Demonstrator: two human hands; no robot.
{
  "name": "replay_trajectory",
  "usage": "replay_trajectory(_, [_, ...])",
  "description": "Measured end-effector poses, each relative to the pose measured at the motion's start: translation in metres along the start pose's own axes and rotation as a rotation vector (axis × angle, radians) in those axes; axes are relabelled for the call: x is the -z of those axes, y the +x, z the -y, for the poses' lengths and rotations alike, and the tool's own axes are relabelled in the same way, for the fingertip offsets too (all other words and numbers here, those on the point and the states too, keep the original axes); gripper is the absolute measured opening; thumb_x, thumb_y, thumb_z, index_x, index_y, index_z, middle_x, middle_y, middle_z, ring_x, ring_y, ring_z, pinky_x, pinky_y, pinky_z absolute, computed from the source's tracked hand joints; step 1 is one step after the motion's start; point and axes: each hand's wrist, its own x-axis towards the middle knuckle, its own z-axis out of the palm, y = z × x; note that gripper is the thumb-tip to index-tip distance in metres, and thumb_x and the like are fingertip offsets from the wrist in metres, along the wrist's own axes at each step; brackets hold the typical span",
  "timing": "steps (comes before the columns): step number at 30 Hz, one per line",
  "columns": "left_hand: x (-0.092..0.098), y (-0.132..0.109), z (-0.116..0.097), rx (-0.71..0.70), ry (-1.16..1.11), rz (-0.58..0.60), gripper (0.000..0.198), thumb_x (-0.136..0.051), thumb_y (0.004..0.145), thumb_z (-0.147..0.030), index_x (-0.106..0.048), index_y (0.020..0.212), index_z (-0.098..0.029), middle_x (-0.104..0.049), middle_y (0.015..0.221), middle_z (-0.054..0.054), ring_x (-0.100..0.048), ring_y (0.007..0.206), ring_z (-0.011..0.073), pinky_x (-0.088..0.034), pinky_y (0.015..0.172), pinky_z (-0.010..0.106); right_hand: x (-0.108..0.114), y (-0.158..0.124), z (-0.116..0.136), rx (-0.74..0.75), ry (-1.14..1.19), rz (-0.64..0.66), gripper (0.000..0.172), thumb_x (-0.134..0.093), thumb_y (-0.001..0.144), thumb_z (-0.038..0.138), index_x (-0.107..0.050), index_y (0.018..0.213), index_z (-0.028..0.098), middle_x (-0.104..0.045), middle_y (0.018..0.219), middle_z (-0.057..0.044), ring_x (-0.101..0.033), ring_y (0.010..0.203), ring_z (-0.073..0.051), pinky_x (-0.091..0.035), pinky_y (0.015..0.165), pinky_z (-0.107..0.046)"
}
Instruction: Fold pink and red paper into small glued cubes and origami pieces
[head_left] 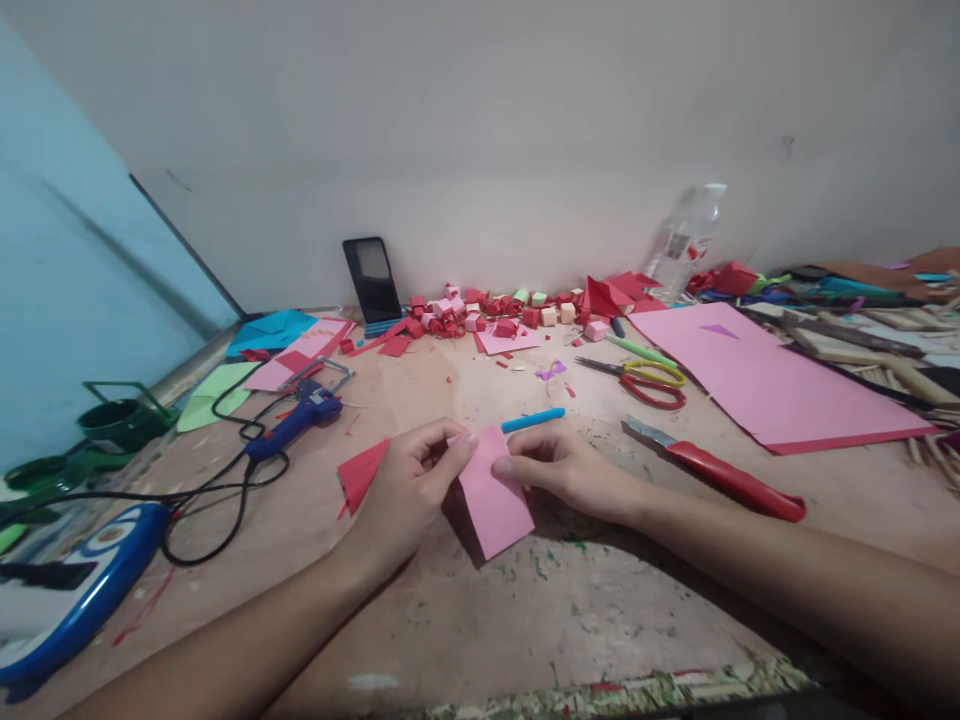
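Note:
A small pink paper strip (493,500) stands tilted over the worn table (480,620), held from both sides. My left hand (409,490) pinches its upper left edge with curled fingers. My right hand (559,468) pinches its upper right edge, and a blue pen (534,419) lies just behind the fingers. A red paper piece (360,472) lies beside my left hand.
A red-handled utility knife (724,475) and scissors (646,378) lie to the right, near a large pink sheet (757,380). A blue glue gun (294,422) with black cord lies to the left. Small paper cubes (487,310), a phone (372,278) and a bottle (686,238) line the wall.

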Motion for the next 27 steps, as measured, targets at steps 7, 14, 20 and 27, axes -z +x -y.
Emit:
replay_trajectory(7, [0.0016,0.0014,0.0046,0.001,0.049,0.044,0.033,-0.062,0.095,-0.044,-0.07,0.081,-0.015,-0.063,0.076,0.001,-0.053,0.071,0.0151,-0.039,0.064,0.026,0.0,-0.0008,-0.001,0.029,-0.048,0.008,0.043,-0.07,0.088,0.049,-0.055,0.062,0.019,-0.049,0.062,0.002,-0.039,0.057,-0.011,-0.031,0.056,-0.028])
replay_trajectory(14, [0.0015,0.0003,0.0015,-0.002,-0.01,0.204,0.031,-0.061,0.094,-0.039,-0.066,0.076,-0.014,-0.057,0.071,-0.002,-0.049,0.066,0.0124,-0.037,0.06,0.024,0.0028,0.0006,-0.0033,-0.004,0.015,-0.092,0.038,-0.077,0.081,0.051,-0.07,0.074,0.015,-0.061,0.068,-0.001,-0.048,0.06,-0.011,-0.035,0.056,-0.026])
replay_trajectory(20, [-0.0023,-0.0002,-0.0011,0.024,0.008,0.254,0.033,-0.061,0.094,-0.041,-0.063,0.073,-0.015,-0.051,0.07,-0.003,-0.045,0.068,0.0124,-0.035,0.063,0.024,0.0049,0.001,-0.0033,0.025,-0.05,-0.078,0.034,-0.076,0.084,0.046,-0.075,0.077,0.013,-0.068,0.073,-0.004,-0.054,0.066,-0.013,-0.039,0.061,-0.026])
replay_trajectory(27, [-0.0002,0.0023,0.0024,-0.001,0.078,0.106,0.039,-0.056,0.096,-0.042,-0.06,0.067,-0.017,-0.047,0.067,-0.003,-0.041,0.066,0.013,-0.031,0.062,0.026,0.0034,0.0018,-0.0029,0.034,-0.066,-0.125,0.034,-0.075,0.084,0.048,-0.077,0.079,0.014,-0.07,0.074,-0.004,-0.053,0.065,-0.014,-0.04,0.061,-0.028])
